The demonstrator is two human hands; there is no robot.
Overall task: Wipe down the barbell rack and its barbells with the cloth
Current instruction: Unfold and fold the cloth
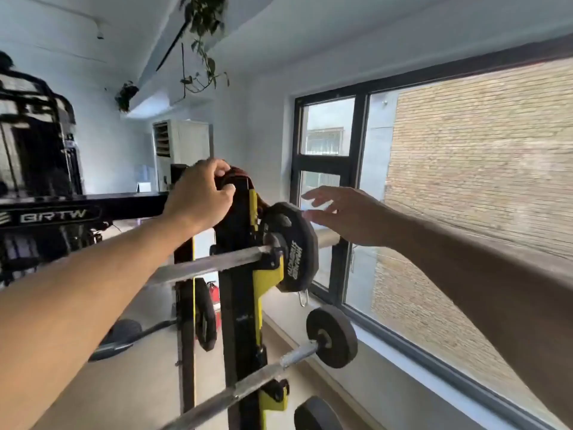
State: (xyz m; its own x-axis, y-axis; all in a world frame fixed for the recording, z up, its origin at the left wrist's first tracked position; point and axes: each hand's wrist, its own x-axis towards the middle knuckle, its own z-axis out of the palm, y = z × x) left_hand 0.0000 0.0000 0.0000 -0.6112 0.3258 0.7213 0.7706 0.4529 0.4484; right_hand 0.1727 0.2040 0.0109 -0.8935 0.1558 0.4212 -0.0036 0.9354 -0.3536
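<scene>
Cloth: your dark red cloth (240, 175) sits bunched on the very top of the rack, mostly hidden under your left hand.
Rack: the rack (240, 293) is a black and yellow upright post in the middle of your view; its long axis runs floor to ceiling, leaning slightly, and its top end is level with your hands.
Left hand: your left hand (201, 193) is clenched over the cloth, pressing it onto the rack top, thumb and fingers curled round the fabric.
Right hand: your right hand (344, 212) is released, fingers spread and holding nothing, just right of the top plate and in front of the window; it looks blurred.
Top barbell: the top barbell (210, 265) lies in a yellow cradle, its long axis running from lower left up to the right across the post, and its black plate (294, 246) points toward the window.
Lower barbell: the lower barbell (248, 389) lies steeper on the same slant, and its small plate (333, 336) is on the window side too.
Third plate: 1 more plate (316, 414) shows at the bottom edge.
Window: the dark-framed window (434, 193) fills your right side, with a brick wall outside.
Left side: a black machine (52, 214) marked BRTW stands beyond your left forearm.
</scene>
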